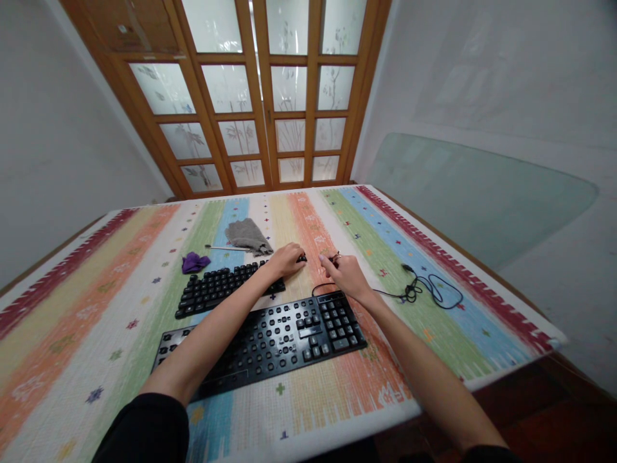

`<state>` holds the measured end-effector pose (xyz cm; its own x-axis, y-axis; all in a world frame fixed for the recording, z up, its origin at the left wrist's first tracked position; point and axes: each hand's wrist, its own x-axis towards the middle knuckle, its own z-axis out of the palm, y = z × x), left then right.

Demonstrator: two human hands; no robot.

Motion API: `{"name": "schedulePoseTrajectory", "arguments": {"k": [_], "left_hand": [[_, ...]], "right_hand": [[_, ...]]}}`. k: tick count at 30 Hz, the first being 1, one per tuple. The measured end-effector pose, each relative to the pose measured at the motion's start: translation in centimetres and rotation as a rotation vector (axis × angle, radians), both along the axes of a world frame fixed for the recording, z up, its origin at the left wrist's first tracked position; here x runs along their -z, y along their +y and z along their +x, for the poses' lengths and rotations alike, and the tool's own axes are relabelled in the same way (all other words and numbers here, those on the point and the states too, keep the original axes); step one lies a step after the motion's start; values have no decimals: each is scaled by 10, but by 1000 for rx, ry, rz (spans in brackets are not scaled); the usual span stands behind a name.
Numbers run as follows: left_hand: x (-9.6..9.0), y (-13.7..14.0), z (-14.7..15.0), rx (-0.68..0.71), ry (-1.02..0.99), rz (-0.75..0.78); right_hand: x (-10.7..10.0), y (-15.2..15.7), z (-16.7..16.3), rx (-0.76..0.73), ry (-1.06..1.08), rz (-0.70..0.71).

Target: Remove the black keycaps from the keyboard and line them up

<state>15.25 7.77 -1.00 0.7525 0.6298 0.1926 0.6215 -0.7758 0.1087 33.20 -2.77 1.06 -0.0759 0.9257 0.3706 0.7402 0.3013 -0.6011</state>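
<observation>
My left hand (288,259) reaches over the keyboard with its fingers closed at a small black keycap (302,258). To its right my right hand (346,273) is closed in a pinch; a thin dark bit shows at its fingertips, too small to name. Below both hands lies a black keyboard (284,331), its main block stripped of keycaps, with caps still on the number pad (340,321). Behind it, loose black keycaps (216,286) are laid out in rows beside my left forearm, which hides part of them and of the keyboard.
A grey cloth (248,235) and a thin pale stick with a dark tip (224,247) lie behind the keycaps. A crumpled purple cloth (195,262) is at the left. The black cable (419,286) lies coiled at the right on the striped tablecloth (130,341).
</observation>
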Motion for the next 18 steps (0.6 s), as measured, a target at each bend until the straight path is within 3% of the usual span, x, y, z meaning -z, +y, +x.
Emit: {"name": "schedulePoseTrajectory", "arguments": {"k": [11, 18], "left_hand": [[-8, -7, -33, -90, 20, 1], [-10, -12, -31, -147, 88, -24]], "right_hand": [[-1, -1, 1, 2, 3, -8], [-5, 15, 1, 105, -262, -38]]}}
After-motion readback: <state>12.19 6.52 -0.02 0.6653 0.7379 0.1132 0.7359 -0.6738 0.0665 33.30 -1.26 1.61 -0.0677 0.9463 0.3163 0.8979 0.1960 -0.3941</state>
